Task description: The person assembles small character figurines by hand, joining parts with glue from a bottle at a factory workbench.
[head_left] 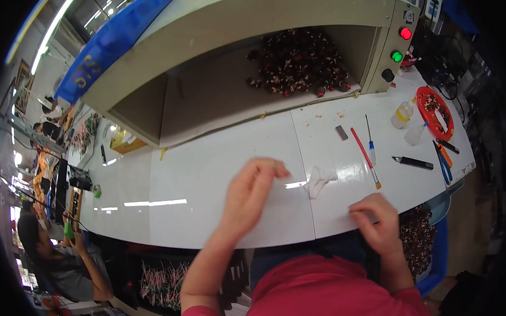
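Above the middle of the white table, my left hand [248, 192] is raised with its fingers curled together and slightly blurred. Whatever its fingertips pinch, if anything, cannot be made out. My right hand [379, 223] hovers by the table's near edge, fingers bent inward and closed. Nothing nameable shows in it. A crumpled white tissue [319, 181] lies between the two hands. Farther right are a red-handled brush [365, 154], a slim screwdriver with a blue handle [372, 145], a small grey block [341, 132] and a black craft knife [413, 162].
A beige machine with an arched opening [206, 106] stands behind, holding a heap of small dark parts [300, 61]. At right are bottles [402, 115], a red tray [446, 130] and blue-handled pliers [444, 163]. Bins of parts [163, 281] sit below. A co-worker [50, 248] sits at left.
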Action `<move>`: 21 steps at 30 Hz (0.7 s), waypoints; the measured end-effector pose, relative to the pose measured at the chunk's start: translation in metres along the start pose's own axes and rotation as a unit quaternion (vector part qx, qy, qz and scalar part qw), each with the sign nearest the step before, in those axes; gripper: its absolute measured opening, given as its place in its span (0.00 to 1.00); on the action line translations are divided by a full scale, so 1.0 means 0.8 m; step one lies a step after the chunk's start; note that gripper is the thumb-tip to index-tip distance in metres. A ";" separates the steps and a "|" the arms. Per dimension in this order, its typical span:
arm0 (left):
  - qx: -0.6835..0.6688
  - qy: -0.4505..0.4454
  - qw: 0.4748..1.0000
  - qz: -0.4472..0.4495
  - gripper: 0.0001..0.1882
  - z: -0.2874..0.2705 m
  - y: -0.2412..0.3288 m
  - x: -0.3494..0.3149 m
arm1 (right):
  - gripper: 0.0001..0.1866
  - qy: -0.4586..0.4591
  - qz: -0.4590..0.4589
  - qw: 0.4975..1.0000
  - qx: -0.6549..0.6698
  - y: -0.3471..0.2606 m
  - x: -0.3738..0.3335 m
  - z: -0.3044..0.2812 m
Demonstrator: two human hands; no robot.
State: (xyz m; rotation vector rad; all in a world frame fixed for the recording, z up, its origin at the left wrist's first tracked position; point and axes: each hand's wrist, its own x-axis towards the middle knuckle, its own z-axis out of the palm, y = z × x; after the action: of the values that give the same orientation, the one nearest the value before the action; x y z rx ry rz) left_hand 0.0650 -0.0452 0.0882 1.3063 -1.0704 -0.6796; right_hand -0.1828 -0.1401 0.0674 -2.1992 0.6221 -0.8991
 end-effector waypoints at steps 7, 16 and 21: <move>0.198 0.079 0.977 -0.007 0.13 -0.070 -0.094 0.211 | 0.05 -0.108 -0.040 0.987 0.112 0.025 0.040 0.041; 0.377 -0.067 0.923 -0.022 0.19 -0.093 -0.143 0.300 | 0.07 -0.073 0.000 0.985 0.158 0.054 0.055 0.037; 0.267 0.065 0.944 -0.184 0.15 -0.073 -0.080 0.228 | 0.07 -0.079 -0.006 0.984 0.162 0.059 0.056 0.032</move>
State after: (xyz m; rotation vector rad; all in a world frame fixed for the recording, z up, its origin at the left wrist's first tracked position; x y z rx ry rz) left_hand 0.2006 -0.1945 0.0731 2.0286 -0.9424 -0.5819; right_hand -0.1426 -0.1890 0.0379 -1.9573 0.3584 -0.7623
